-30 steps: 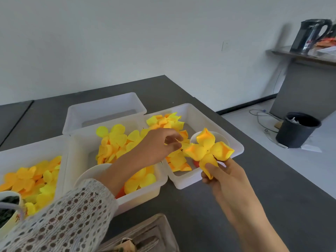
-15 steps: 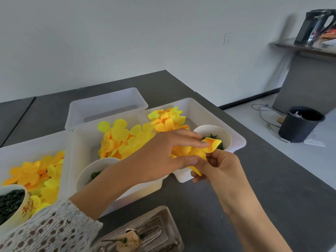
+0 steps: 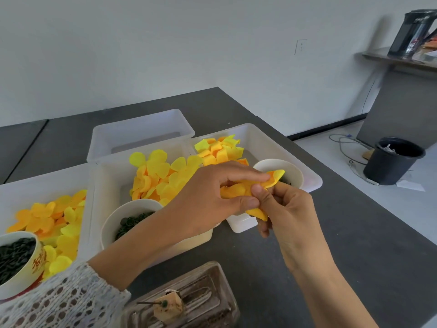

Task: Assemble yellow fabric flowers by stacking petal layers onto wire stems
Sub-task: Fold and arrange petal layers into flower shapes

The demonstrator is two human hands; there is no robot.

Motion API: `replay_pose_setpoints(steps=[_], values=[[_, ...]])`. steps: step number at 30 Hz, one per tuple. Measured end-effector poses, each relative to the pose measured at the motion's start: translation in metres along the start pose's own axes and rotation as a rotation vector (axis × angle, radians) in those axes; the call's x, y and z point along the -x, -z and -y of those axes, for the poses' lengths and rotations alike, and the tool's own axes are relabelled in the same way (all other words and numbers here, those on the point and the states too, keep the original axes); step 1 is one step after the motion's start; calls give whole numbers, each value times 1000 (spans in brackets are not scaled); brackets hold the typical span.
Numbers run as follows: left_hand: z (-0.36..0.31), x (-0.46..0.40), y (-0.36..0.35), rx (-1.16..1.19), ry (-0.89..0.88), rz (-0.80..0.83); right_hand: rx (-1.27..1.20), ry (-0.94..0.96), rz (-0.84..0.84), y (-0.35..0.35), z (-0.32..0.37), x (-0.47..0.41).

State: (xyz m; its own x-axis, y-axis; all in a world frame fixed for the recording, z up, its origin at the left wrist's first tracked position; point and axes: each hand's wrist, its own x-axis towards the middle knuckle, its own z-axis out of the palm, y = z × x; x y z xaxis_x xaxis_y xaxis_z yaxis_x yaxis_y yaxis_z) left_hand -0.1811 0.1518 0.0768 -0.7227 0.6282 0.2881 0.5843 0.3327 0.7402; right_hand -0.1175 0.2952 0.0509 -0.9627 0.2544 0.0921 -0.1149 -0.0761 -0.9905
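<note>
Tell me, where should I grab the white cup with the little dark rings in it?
Probably the white cup's near left rim, coming from above and the left: it stands upright in the middle bin, petals crowd behind, and the left hand's forearm crosses its right side.

paper cup [image 3: 35,263]: red printed characters, possibly chinese, illegible | kettle [image 3: 412,31]: label blurred, unreadable

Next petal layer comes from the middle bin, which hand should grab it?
Left, probably. The left hand sits directly over the middle bin of yellow petals, its forearm already crossing it. The right hand is on the far side, pinching the half-built flower, so it should hold on.
</note>
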Motion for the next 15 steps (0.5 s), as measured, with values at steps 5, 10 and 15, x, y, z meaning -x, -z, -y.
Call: replay_pose_setpoints(steps=[5,10,15], values=[[4,4,-4,-84,58,-169,-226,-317,150,-1,-1,-4],[3,11,-10,-122,90,-286,-130,-260,160,0,-6,-2],[0,11,-10,-147,103,-314,-160,-200,120,1,-7,1]])
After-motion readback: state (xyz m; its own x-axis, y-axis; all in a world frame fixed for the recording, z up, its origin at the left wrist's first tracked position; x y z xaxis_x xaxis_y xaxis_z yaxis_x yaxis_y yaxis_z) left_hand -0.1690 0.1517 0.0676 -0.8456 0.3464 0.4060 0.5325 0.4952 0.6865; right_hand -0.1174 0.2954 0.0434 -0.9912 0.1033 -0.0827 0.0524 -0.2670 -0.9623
